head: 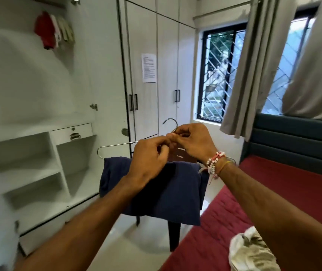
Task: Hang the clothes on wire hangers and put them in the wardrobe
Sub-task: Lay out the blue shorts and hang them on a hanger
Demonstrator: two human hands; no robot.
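1. Red bedcover fills the near right. A crumpled pale cloth lies on it, probably still to be hung.
2. Both hands meet ahead at about chest height. The left hand and right hand each curl their fingers in a pinch on the neck of the wire hanger, just under its hook.
3. The hanger's long axis runs left to right, hook uppermost. A navy garment seems draped over its lower bar and hides most of a dark chair behind.
4. The open wardrobe lies to the left, so the left hand is the nearer one. Hung clothes sit high inside, well apart from the hanger, so the next move is likely a lift up and left.
5. One edge to mind: the open door stands just behind the hanger's left end. The space above the hands looks free.
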